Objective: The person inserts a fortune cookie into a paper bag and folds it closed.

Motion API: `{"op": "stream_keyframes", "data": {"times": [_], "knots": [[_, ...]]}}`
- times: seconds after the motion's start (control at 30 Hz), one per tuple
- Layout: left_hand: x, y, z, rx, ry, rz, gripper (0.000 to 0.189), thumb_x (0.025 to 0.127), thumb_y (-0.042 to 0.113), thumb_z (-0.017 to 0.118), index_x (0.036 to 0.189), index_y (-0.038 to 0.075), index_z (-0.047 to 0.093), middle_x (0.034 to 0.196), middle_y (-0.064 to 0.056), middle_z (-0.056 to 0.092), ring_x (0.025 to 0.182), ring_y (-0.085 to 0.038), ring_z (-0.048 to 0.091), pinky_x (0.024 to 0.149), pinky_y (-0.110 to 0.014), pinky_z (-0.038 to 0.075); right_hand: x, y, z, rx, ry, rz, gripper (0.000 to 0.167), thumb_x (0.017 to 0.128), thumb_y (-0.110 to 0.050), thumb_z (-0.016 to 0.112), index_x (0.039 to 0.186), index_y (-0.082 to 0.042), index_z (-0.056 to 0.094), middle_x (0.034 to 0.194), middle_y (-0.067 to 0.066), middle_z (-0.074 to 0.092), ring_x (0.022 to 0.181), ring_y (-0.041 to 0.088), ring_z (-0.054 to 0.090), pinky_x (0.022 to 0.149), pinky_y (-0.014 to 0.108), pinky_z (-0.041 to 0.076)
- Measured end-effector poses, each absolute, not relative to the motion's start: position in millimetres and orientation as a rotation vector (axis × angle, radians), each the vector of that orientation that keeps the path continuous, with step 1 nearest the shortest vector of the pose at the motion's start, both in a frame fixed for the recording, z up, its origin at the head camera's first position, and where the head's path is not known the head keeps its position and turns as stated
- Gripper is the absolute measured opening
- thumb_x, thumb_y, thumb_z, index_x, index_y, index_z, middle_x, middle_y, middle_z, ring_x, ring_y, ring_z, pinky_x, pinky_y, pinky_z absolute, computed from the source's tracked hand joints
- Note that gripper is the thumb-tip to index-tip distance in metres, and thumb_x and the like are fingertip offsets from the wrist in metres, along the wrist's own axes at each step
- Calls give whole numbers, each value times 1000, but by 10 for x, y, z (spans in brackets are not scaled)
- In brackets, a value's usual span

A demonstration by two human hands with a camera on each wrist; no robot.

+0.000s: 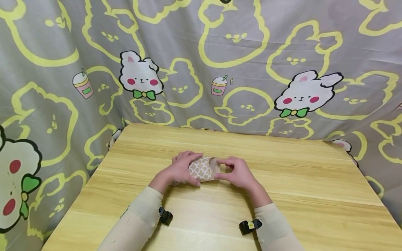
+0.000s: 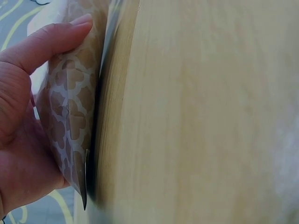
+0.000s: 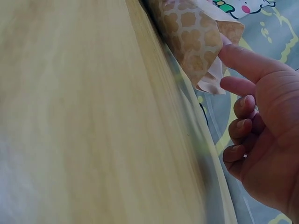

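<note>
A small brown paper bag with a white lattice pattern lies on its side over the wooden table. My left hand grips its left part, thumb on the near side and fingers along the far side. In the left wrist view the thumb presses on the patterned paper. At the bag's open right end, my right hand holds the mouth's edge with thumb and index finger. The right wrist view shows a fingertip at the edge of the mouth, the other fingers curled. The bag's inside is mostly hidden.
A grey curtain printed with yellow outlines and white rabbits hangs behind the table and along its left side. Black wrist cameras sit on both beige sleeves, low over the tabletop.
</note>
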State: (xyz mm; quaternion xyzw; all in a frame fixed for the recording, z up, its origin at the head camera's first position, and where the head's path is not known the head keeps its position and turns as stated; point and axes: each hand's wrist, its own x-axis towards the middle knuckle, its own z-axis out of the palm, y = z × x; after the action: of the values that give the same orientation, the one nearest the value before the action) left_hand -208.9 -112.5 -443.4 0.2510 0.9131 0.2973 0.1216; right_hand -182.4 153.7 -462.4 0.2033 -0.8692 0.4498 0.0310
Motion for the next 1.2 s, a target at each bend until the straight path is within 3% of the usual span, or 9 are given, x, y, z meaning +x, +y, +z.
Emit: {"op": "stream_keyframes", "data": {"times": [0.47,0.8,1.03,1.2], "knots": [[-2079,-1094,-4436,759,2665,854,112,57,40,96,154,24,42,143,-5,42,130,-31,34,104,-55,21,-1807,1465,-4537,696,-2760,1304,61,76,-29,89,129,-7,68,77,4,54,71,18,47,62,33,41],[-2068,-1067,-4435,779,2661,850,111,56,41,96,152,24,44,142,-6,43,130,-32,34,103,-56,21,-1834,1422,-4544,699,-2805,1288,58,77,-20,87,129,-5,67,95,3,64,79,17,53,70,33,47],[-2078,-1072,-4444,735,2676,819,114,56,46,95,154,27,41,142,-6,42,129,-31,36,103,-54,21,-1806,1432,-4565,610,-2743,1381,44,82,-18,84,122,-7,72,75,2,53,69,17,47,61,31,40],[-2053,-1079,-4398,706,2733,726,115,58,65,87,155,28,39,136,-4,45,120,-28,42,99,-51,27,-1760,1458,-4551,465,-2687,1466,31,88,-19,80,116,-8,75,66,-1,42,58,14,38,55,28,34]]}}
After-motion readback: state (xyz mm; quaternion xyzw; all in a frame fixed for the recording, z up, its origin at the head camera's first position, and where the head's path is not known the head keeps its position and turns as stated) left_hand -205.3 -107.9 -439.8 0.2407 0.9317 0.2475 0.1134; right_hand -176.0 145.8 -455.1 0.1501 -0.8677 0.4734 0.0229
